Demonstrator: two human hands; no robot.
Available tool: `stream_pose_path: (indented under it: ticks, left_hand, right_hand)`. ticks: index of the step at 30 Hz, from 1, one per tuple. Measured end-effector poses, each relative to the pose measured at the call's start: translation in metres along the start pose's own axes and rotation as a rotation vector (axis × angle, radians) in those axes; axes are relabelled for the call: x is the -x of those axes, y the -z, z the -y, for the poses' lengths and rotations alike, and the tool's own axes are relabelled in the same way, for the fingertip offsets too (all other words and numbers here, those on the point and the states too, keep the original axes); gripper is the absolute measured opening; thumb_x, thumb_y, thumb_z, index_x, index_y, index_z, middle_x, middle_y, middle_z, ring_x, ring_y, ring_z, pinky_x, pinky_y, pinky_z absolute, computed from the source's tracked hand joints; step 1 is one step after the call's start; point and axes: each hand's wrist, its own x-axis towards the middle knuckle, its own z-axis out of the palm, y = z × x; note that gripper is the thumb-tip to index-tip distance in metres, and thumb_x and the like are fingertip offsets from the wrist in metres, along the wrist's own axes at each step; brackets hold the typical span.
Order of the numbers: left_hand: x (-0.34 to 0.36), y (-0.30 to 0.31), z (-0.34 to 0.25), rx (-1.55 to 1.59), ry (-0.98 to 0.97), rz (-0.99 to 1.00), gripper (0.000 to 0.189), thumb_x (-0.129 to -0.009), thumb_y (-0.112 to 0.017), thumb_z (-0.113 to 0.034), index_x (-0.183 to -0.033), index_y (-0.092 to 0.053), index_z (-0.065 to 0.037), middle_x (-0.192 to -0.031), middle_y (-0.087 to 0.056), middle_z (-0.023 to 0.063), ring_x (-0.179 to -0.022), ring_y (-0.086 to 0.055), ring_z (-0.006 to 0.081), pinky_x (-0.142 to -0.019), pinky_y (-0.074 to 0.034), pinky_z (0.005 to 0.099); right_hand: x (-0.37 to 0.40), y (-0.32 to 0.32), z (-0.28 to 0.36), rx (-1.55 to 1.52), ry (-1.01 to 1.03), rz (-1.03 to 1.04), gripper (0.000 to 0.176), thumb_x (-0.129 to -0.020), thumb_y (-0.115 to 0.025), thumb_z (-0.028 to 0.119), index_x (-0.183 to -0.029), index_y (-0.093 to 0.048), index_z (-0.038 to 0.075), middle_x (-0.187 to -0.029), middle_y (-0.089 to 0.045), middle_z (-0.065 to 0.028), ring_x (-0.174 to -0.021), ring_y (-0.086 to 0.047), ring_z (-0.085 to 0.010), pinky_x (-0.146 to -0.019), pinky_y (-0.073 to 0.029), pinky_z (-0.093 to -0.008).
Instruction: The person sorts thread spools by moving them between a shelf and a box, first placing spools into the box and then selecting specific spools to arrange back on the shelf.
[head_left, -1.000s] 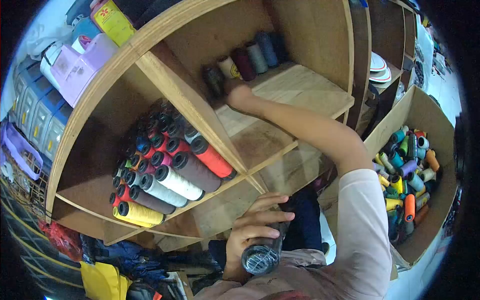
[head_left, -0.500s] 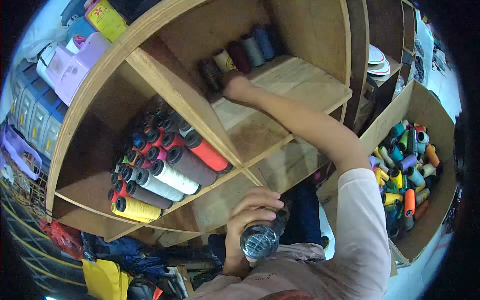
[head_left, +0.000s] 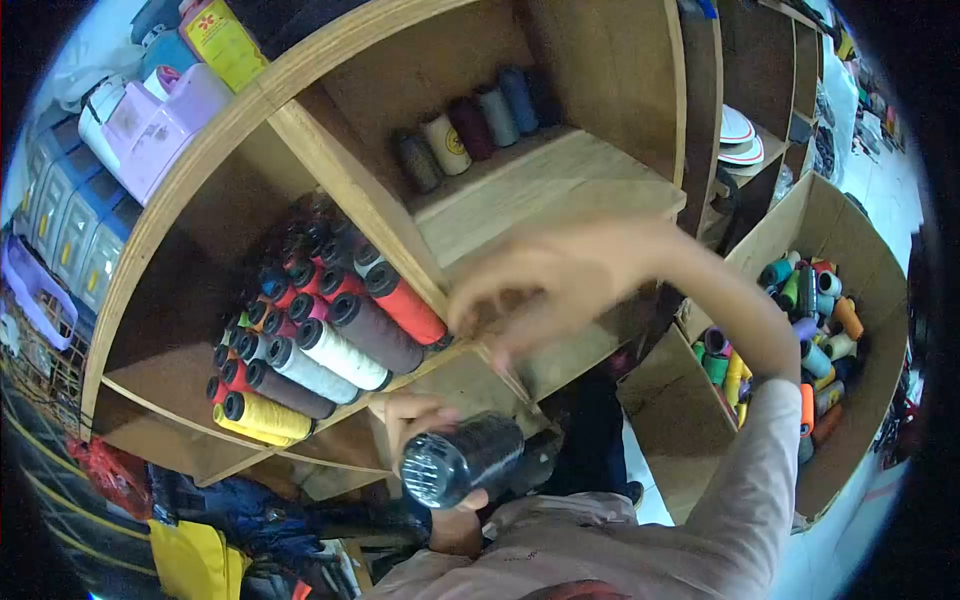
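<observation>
Tilted in my left hand is a black thread spool, its shiny plastic-wrapped end toward me. Another dark spool-like shape shows just behind it. My right hand, blurred by motion, hangs over the front of the shelf with thumb and fingers apart and nothing seen between them. Behind it, in the upper compartment, a row of upright spools stands against the back: a dark brown spool, a cream spool, a maroon spool, a grey spool and a blue spool.
Left of the divider, a stack of coloured spools lies on its side. To the right stands a cardboard box of mixed spools. A purple container sits at upper left, a yellow bag low on the left.
My right hand has drawn back from the row's left end, where the dark brown spool stands. My left hand has moved left, turning the black spool so more of its side shows.
</observation>
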Motion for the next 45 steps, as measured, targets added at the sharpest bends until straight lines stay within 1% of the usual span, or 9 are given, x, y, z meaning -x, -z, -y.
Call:
stream_pose_path:
  ticks: [9, 11, 17, 22, 25, 28, 36, 41, 45]
  left_hand:
    - [0.015, -0.008, 0.004, 0.056, 0.123, -0.040, 0.109, -0.057, -0.082, -0.073, -0.132, -0.043, -0.004, -0.109, -0.049, 0.0092, -0.106, -0.051, 0.0231, -0.089, -0.045, 0.0381]
    - [0.005, -0.027, -0.010, 0.065, 0.211, -0.330, 0.097, -0.067, -0.073, -0.076, -0.131, -0.048, -0.007, -0.119, -0.047, 0.0142, -0.103, -0.049, 0.0246, -0.085, -0.043, 0.0396]
    - [-0.005, -0.006, -0.012, 0.165, 0.070, -0.176, 0.074, -0.086, -0.064, -0.061, -0.135, -0.044, -0.009, -0.121, -0.048, 0.0116, -0.105, -0.047, 0.0209, -0.090, -0.038, 0.0351]
    - [-0.002, 0.002, -0.015, 0.211, -0.009, -0.199, 0.053, -0.095, -0.058, -0.049, -0.129, -0.048, -0.008, -0.117, -0.049, 0.0099, -0.105, -0.047, 0.0199, -0.088, -0.038, 0.0370]
    - [-0.004, 0.005, -0.019, 0.246, -0.038, -0.235, 0.041, -0.097, -0.056, -0.041, -0.121, -0.049, -0.008, -0.111, -0.049, 0.0091, -0.101, -0.047, 0.0196, -0.088, -0.038, 0.0385]
    - [-0.005, 0.007, -0.019, 0.251, -0.021, -0.217, 0.034, -0.098, -0.053, -0.037, -0.116, -0.049, -0.008, -0.107, -0.048, 0.0083, -0.097, -0.046, 0.0193, -0.088, -0.038, 0.0389]
    - [-0.009, 0.009, -0.008, 0.243, 0.012, -0.242, 0.029, -0.099, -0.050, -0.033, -0.107, -0.049, -0.005, -0.100, -0.046, 0.0070, -0.091, -0.044, 0.0185, -0.083, -0.038, 0.0359]
    - [-0.008, -0.001, -0.001, 0.241, 0.063, -0.231, 0.026, -0.099, -0.049, -0.032, -0.102, -0.049, -0.006, -0.093, -0.044, 0.0068, -0.088, -0.044, 0.0187, -0.079, -0.037, 0.0348]
    - [-0.009, -0.005, 0.005, 0.191, 0.063, -0.214, 0.025, -0.099, -0.049, -0.033, -0.099, -0.050, -0.008, -0.089, -0.044, 0.0063, -0.088, -0.044, 0.0202, -0.078, -0.036, 0.0354]
  right_hand:
    - [0.002, -0.055, 0.020, 0.147, 0.083, -0.043, 0.071, -0.074, -0.079, 0.040, -0.125, -0.052, -0.003, -0.115, -0.063, -0.0240, -0.108, -0.059, -0.0436, -0.089, -0.049, -0.0468]
    - [-0.002, -0.044, 0.015, 0.160, 0.105, -0.164, 0.068, -0.073, -0.079, 0.040, -0.120, -0.054, -0.003, -0.112, -0.064, -0.0226, -0.104, -0.062, -0.0410, -0.088, -0.050, -0.0455]
    - [-0.031, 0.005, -0.023, 0.184, 0.122, -0.809, 0.060, -0.073, -0.081, 0.050, -0.095, -0.065, -0.004, -0.086, -0.068, -0.0167, -0.079, -0.065, -0.0204, -0.074, -0.052, -0.0362]
    - [-0.066, 0.039, -0.084, 0.051, -0.325, -1.025, 0.066, -0.075, -0.079, 0.056, -0.094, -0.063, -0.005, -0.094, -0.066, -0.0179, -0.086, -0.064, -0.0251, -0.082, -0.051, -0.0371]
    - [-0.097, 0.037, -0.162, 0.307, -0.219, -1.193, 0.078, -0.069, -0.077, 0.064, -0.107, -0.066, -0.004, -0.098, -0.068, -0.0247, -0.094, -0.068, -0.0347, -0.084, -0.053, -0.0417]
    - [-0.111, 0.030, -0.173, 0.289, -0.541, -0.880, 0.085, -0.068, -0.074, 0.067, -0.117, -0.064, -0.002, -0.113, -0.065, -0.0284, -0.108, -0.064, -0.0391, -0.091, -0.051, -0.0435]
    - [-0.117, 0.015, -0.212, 0.114, -0.508, -0.748, 0.078, -0.077, -0.076, 0.056, -0.128, -0.057, -0.001, -0.116, -0.066, -0.0255, -0.109, -0.064, -0.0352, -0.095, -0.049, -0.0388]
    - [-0.095, 0.019, -0.184, -0.060, -0.353, -0.645, 0.071, -0.072, -0.081, 0.053, -0.113, -0.066, -0.003, -0.107, -0.069, -0.0257, -0.103, -0.066, -0.0369, -0.090, -0.050, -0.0423]
    - [-0.104, 0.024, -0.221, 0.221, -0.502, -0.540, 0.062, -0.073, -0.084, 0.042, -0.111, -0.066, -0.004, -0.107, -0.068, -0.0261, -0.103, -0.065, -0.0374, -0.090, -0.050, -0.0419]
